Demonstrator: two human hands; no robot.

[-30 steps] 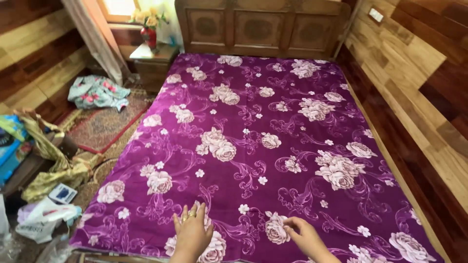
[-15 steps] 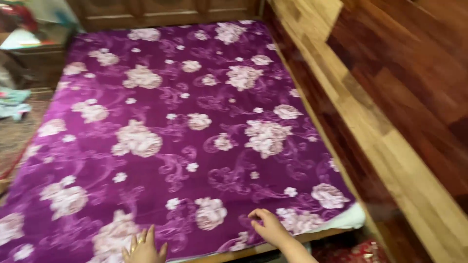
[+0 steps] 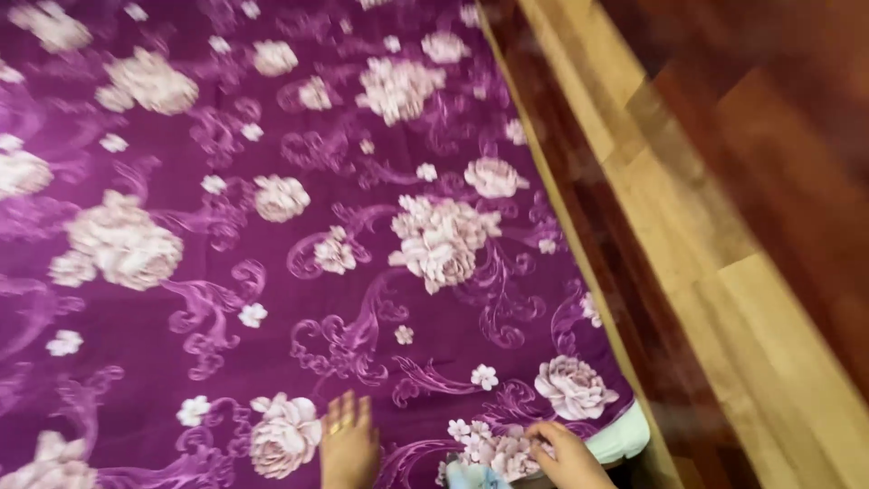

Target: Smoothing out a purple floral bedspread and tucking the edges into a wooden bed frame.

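A wooden wall (image 3: 724,226) borders the bed – the purple flowered bedsheet (image 3: 272,254) covers it. The left hand (image 3: 348,448) lies flat, released, on the sheet; the right hand (image 3: 566,453) pinches its corner.

Packages: none in view
Labels: none in view
Signs: none in view
Screens: none in view

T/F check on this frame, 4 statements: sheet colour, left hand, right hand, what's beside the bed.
1. The bedsheet is purple with pale flowers. True.
2. The left hand is lifted clear of the sheet. False: it lies flat on it, fingers spread.
3. The right hand is at the sheet's near corner, where a pale mattress shows. True.
4. A window runs along the bed's right side. False: a wood-panelled wall does.
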